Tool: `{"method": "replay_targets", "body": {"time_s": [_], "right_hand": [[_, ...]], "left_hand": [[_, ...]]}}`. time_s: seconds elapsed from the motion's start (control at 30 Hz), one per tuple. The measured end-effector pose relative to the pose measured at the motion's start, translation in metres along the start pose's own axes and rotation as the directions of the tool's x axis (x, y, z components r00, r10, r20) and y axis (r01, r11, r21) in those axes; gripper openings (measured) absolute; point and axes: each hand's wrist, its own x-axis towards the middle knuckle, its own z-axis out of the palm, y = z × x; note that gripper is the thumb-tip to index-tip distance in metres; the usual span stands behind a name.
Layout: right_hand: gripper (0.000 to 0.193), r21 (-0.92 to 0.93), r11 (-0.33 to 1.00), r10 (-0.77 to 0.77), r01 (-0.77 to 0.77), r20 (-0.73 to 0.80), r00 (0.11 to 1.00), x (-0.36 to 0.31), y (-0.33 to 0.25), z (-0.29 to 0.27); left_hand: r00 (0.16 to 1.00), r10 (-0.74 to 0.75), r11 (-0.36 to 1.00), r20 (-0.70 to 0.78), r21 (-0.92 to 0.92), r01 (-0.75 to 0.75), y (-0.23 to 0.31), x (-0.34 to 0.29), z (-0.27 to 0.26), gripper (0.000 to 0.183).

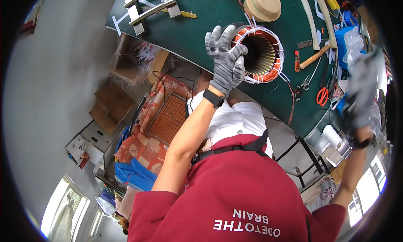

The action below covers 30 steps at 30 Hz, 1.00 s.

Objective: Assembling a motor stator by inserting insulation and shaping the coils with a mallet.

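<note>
A motor stator point(275, 70) with orange copper windings laced in white cord stands on the green table, its slotted bore facing up. My left hand point(226, 59), in a grey glove, grips the left side of its wound rim. The fingers lie along the outside and the thumb reaches over toward the bore. Far to the right, my right hand point(363, 91), also gloved, is smeared by motion. It is over the cluttered right end of the table, near clear plastic bags; its fingers and anything in them cannot be made out.
On the green table point(218, 11) are a cream round block point(262, 6), a wooden-handled hammer point(315, 56), red-handled scissors point(322, 96) and pale sleeving point(308, 19). A metal-railed frame point(153, 9) sits at the far left. A patterned chair point(147, 141) stands left of me.
</note>
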Motion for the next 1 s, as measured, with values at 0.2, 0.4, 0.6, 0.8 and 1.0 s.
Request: {"method": "replay_targets", "body": {"time_s": [0.2, 0.4, 0.6, 0.8, 1.0], "right_hand": [[0.016, -0.516, 0.273, -0.460, 0.812, 0.671, 0.581, -0.009, 0.043, 0.004], [0.018, -0.504, 0.772, -0.002, 0.388, 0.607, 0.795, -0.035, 0.037, 0.034], [0.018, -0.481, 0.445, -0.439, 0.755, 0.617, 0.653, -0.025, 0.051, 0.023], [0.036, -0.522, 0.853, 0.021, -0.002, 0.030, 0.999, -0.069, 0.094, 0.053], [0.035, 0.530, 0.424, 0.496, -0.734, 0.543, 0.678, -0.086, 0.116, -0.015]], "left_hand": [[0.993, 0.069, 0.997, 0.096, 0.032, -0.073, -0.020, 0.011, -0.017, 0.022], [0.965, 0.163, 0.984, 0.205, -0.099, -0.145, -0.021, 0.038, -0.005, 0.020], [0.951, 0.201, 0.978, 0.233, 0.005, -0.208, -0.020, 0.046, -0.018, 0.022], [0.997, 0.055, 0.994, -0.045, -0.087, -0.059, -0.011, 0.003, 0.003, 0.018], [1.000, 0.022, 0.979, 0.007, -0.204, -0.020, -0.004, 0.015, 0.014, 0.015]]}}
